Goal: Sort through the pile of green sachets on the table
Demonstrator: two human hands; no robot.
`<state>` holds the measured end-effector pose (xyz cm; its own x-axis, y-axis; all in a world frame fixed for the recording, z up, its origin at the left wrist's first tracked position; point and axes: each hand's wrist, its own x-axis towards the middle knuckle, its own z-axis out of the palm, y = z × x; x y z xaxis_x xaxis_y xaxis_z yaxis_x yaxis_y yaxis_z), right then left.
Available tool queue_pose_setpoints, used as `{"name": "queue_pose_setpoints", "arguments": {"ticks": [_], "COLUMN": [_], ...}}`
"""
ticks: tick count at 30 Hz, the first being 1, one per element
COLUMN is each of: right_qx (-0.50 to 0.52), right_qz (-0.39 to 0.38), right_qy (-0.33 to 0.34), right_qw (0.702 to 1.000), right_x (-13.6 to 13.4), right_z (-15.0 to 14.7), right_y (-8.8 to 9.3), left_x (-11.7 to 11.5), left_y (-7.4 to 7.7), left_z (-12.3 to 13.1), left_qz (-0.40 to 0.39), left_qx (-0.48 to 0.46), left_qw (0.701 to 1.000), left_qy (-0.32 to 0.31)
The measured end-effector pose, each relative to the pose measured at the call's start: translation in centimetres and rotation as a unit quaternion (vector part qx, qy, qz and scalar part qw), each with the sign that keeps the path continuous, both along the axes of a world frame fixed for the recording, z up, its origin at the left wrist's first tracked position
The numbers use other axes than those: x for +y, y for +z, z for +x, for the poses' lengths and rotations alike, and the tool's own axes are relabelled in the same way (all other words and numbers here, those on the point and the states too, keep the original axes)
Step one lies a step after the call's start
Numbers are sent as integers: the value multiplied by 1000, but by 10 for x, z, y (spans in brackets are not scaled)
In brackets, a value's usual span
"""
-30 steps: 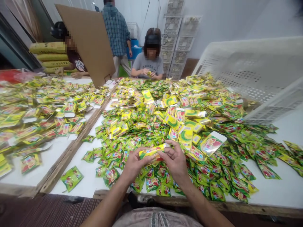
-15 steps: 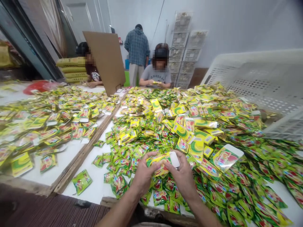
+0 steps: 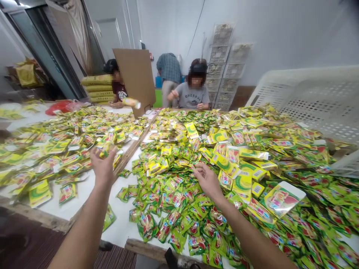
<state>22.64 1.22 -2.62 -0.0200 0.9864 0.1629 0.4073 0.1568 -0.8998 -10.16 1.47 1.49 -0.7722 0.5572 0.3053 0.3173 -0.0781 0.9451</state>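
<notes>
Hands splitting apart versus half a second ago: left hand (image 3: 103, 166) swinging out to 10 o'clock, over the wooden table edge (image 3: 123, 166); right hand (image 3: 208, 180) coming off the shared hold.

Head view: yellow-green pack (image 3: 106, 149) sitting at the left fingertips, 12 o'clock from the palm. It's smearing with motion, so long axis unreadable. Left fingers curling up at it; can't tell whether they're gripping. Right fingers hanging half-curled over the sachet heap (image 3: 174, 198), nothing showing in them. Pack lying at 9 o'clock from the right hand, well apart, so left is nearer.
</notes>
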Motion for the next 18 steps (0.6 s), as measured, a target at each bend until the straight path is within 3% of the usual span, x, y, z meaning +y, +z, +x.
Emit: {"name": "queue_pose_setpoints", "arguments": {"ticks": [2,3,5,7,10,14,16,18], "right_qx": [-86,-137,-219,-254,-260,-203,-92,35], "right_qz": [28,37,42,41,51,53,10,-69], "right_qy": [23,43,82,103,101,33,-21,-53], "right_qw": [996,989,971,961,959,977,995,996], "right_x": [28,40,57,64,59,38,24,12], "right_z": [-8,-13,-22,-26,-18,3,10,15], "right_y": [-3,-6,-14,-22,-30,-31,-30,-29], "left_x": [7,8,6,4,5,12,14,11], "left_y": [1,-3,-16,-33,-53,-66,-66,-62], "left_z": [-7,-2,19,43,70,81,83,83], "left_qz": [-8,-35,-121,-212,-260,-260,-252,-232], "left_qx": [47,69,114,160,258,333,354,361], "left_qw": [997,996,983,939,875,854,856,867], "left_qy": [61,44,-76,-219,-317,-304,-281,-252]}}
